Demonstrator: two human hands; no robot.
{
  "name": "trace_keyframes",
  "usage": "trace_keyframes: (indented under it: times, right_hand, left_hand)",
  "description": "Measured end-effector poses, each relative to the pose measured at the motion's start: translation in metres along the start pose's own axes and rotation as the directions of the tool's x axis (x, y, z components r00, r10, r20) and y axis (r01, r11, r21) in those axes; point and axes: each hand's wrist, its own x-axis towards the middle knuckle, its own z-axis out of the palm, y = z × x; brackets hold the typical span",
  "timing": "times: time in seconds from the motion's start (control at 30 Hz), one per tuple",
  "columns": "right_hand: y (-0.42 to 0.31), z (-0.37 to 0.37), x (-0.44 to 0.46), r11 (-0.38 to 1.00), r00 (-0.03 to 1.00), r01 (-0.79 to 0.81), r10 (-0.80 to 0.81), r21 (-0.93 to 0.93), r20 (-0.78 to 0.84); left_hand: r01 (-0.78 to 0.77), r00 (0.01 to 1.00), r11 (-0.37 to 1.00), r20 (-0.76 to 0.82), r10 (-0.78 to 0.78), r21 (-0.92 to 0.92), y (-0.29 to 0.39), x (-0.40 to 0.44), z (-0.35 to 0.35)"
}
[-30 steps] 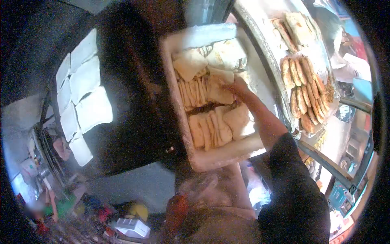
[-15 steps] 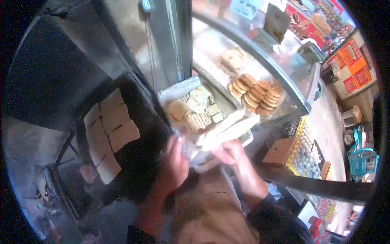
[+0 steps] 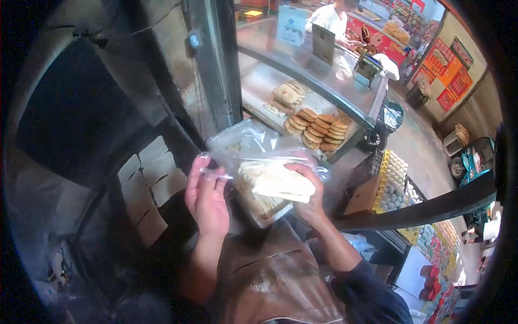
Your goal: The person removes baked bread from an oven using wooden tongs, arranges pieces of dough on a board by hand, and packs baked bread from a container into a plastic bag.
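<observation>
My right hand [image 3: 311, 195] is closed round a folded stack of pale flatbread [image 3: 280, 183], thumb on top. A clear plastic bag [image 3: 253, 141] spreads between my hands, its film catching the light. My left hand [image 3: 209, 197] pinches the bag's left edge at the fingertips, palm turned up. Whether the bread is inside the bag or just against it, I cannot tell. Directly beneath is a metal tray [image 3: 263, 220] with more pale bread pieces, mostly covered by the bag and the stack.
Square flat dough pieces [image 3: 156, 186] lie on a dark surface at left. Browned round cakes [image 3: 318, 129] and stacked flatbread [image 3: 290, 94] sit behind the curved glass [image 3: 307, 73]. Egg trays [image 3: 396, 189] stand at right. Across the counter is a person in white [image 3: 330, 21].
The flatbread has turned and is now gripped from the right side, over the tray. My left hand has moved left and up, stretching the bag out. The whole view has shifted.
</observation>
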Motion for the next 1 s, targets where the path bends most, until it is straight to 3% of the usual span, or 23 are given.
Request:
trace_keyframes:
  times: [0.13, 0.17, 0.2, 0.27, 0.33, 0.4, 0.43, 0.47, 0.53, 0.6, 0.67, 0.7, 0.73, 0.77, 0.8, 0.83, 0.9, 0.93, 1.0]
  right_hand:
    - [-0.007, -0.023, 0.010, 0.988, 0.972, 0.063, -0.093, -0.139, -0.217]
    - [-0.013, -0.036, 0.015, 0.946, 0.951, 0.148, -0.216, -0.290, -0.219]
    - [-0.019, -0.048, 0.023, 0.873, 0.920, 0.223, -0.336, -0.434, -0.204]
    - [-0.031, -0.076, 0.044, 0.708, 0.875, 0.291, -0.469, -0.643, -0.120]
    - [-0.056, -0.103, 0.072, 0.313, 0.831, 0.321, -0.546, -0.894, 0.108]
    - [-0.064, -0.135, 0.121, 0.144, 0.768, 0.282, -0.627, -0.949, 0.134]
    - [-0.054, -0.149, 0.149, 0.306, 0.930, 0.107, -0.366, -0.946, -0.013]
    - [-0.053, -0.168, 0.178, 0.306, 0.926, 0.104, -0.377, -0.946, -0.021]
    - [-0.055, -0.202, 0.227, 0.266, 0.958, 0.181, -0.267, -0.947, 0.108]
    - [-0.053, -0.231, 0.242, 0.197, 0.940, 0.235, -0.294, -0.952, 0.171]
    - [-0.040, -0.263, 0.240, -0.151, 0.851, 0.479, -0.164, -0.865, 0.499]
    - [-0.033, -0.279, 0.240, -0.144, 0.851, 0.480, -0.165, -0.866, 0.499]
    - [-0.026, -0.294, 0.239, -0.193, 0.800, 0.550, -0.156, -0.812, 0.579]
    - [-0.019, -0.303, 0.239, -0.239, 0.740, 0.618, -0.144, -0.749, 0.656]
    - [-0.017, -0.309, 0.240, -0.225, 0.734, 0.628, -0.148, -0.745, 0.663]
    - [-0.022, -0.312, 0.239, -0.190, 0.698, 0.671, -0.165, -0.716, 0.697]
    - [-0.040, -0.316, 0.242, -0.132, 0.602, 0.753, -0.257, -0.644, 0.756]
    - [-0.045, -0.320, 0.244, -0.114, 0.582, 0.770, -0.276, -0.627, 0.765]
    - [-0.049, -0.320, 0.247, 0.396, 0.764, 0.643, -0.275, -0.656, 0.583]
  left_hand:
    - [0.132, 0.982, 0.981, 0.152, -0.111, -0.139, -0.011, 0.002, -0.006]
    - [0.183, 0.955, 0.975, 0.258, -0.146, -0.123, -0.013, -0.001, -0.004]
    - [0.228, 0.915, 0.968, 0.362, -0.178, -0.101, -0.016, -0.001, 0.000]
    - [0.273, 0.882, 0.956, 0.424, -0.206, -0.104, -0.027, 0.004, 0.021]
    - [0.129, 0.856, 0.984, 0.515, -0.048, -0.123, -0.032, 0.010, 0.068]
    - [0.114, 0.828, 0.984, 0.560, -0.019, -0.136, -0.035, 0.038, 0.125]
    - [0.031, 0.804, 0.999, 0.593, -0.040, 0.025, -0.039, 0.059, 0.153]
    - [-0.062, 0.781, 0.982, 0.621, -0.065, 0.181, -0.045, 0.079, 0.180]
    - [-0.150, 0.771, 0.947, 0.633, -0.067, 0.284, -0.067, 0.125, 0.221]
    - [-0.238, 0.767, 0.892, 0.637, -0.070, 0.385, -0.092, 0.162, 0.232]
    - [-0.350, 0.776, 0.691, 0.609, -0.165, 0.633, -0.113, 0.187, 0.223]
    - [-0.360, 0.808, 0.523, 0.538, -0.239, 0.773, -0.114, 0.185, 0.230]
    - [-0.356, 0.811, 0.517, 0.532, -0.242, 0.778, -0.115, 0.185, 0.232]
    - [-0.341, 0.798, 0.315, 0.450, -0.401, 0.886, -0.115, 0.187, 0.229]
    - [-0.330, 0.781, 0.091, 0.326, -0.533, 0.940, -0.114, 0.189, 0.224]
    - [-0.318, 0.790, 0.075, 0.308, -0.530, 0.945, -0.116, 0.192, 0.217]
    - [-0.368, 0.676, 0.403, 0.539, -0.503, 0.838, -0.118, 0.197, 0.205]
    - [-0.359, 0.699, 0.379, 0.515, -0.496, 0.853, -0.112, 0.193, 0.212]
    - [-0.011, 0.732, 0.725, 0.499, -0.463, 0.689, -0.088, 0.177, 0.247]
